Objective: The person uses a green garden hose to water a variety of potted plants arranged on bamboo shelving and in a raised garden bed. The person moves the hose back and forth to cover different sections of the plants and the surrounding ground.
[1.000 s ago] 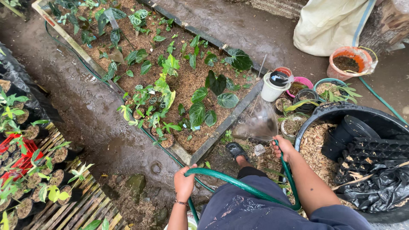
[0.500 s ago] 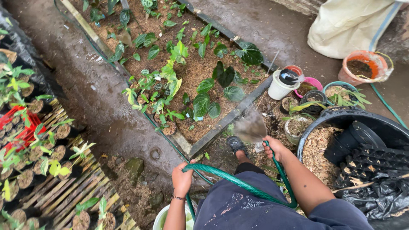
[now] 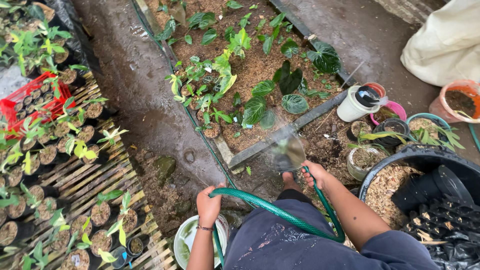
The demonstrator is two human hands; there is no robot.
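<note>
A green garden hose (image 3: 280,216) loops across my lap. My left hand (image 3: 209,203) grips it near my knee. My right hand (image 3: 315,174) holds the hose's end, and a fan of water (image 3: 287,150) sprays from it toward the raised bed (image 3: 260,150) of soil. Leafy green plants (image 3: 260,102) grow in that bed, some with dark heart-shaped leaves. My foot shows just under the spray.
Rows of small potted seedlings (image 3: 60,165) stand on a bamboo rack at left, with a red crate (image 3: 25,105). A white jug (image 3: 357,104), pink and orange pots and a large black tub (image 3: 425,185) of husk sit at right. A pale bucket (image 3: 187,240) is beside my left knee.
The view has swung left, showing more of the seedling rack. Both hands keep their hold on the hose and the spray keeps going toward the bed.
</note>
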